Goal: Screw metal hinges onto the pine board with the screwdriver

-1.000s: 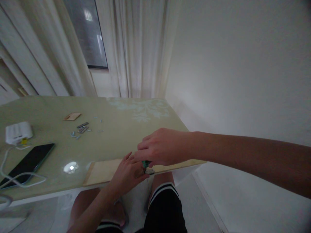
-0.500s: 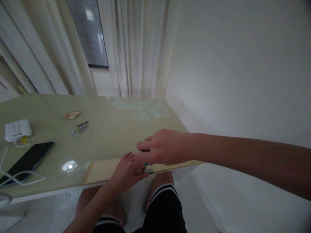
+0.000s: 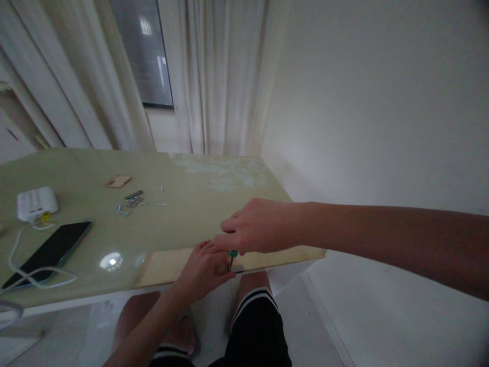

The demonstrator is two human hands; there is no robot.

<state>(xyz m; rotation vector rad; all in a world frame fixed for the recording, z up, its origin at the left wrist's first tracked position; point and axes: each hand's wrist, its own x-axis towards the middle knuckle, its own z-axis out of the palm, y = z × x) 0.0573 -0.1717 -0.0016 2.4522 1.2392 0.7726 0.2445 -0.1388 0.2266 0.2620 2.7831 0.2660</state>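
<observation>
My right hand (image 3: 254, 227) is closed round a screwdriver; its green handle (image 3: 233, 253) shows below the fingers, and the shaft points down. The tip meets the left end of a small metal hinge (image 3: 239, 268) at the near edge of a long, pale wooden board (image 3: 164, 266). My left hand (image 3: 206, 267) grips that board just left of the hinge, thumb at the front edge and fingers bent on top. Its fingertips by the hinge are partly hidden, and I cannot make out a screw under the tip.
On the green-topped table (image 3: 183, 193) lie several loose screws (image 3: 122, 210), a small pile of metal hinges (image 3: 134, 202) and a thin wooden piece (image 3: 118, 181). To the left are a black phone (image 3: 49, 252), a white charger box (image 3: 37, 204) and a looped white cable (image 3: 57, 281). A wall (image 3: 382, 127) stands right.
My right hand has risen slightly, and more of the screwdriver shows beneath it. My left hand keeps its hold on the board. The whole view has shifted a little.
</observation>
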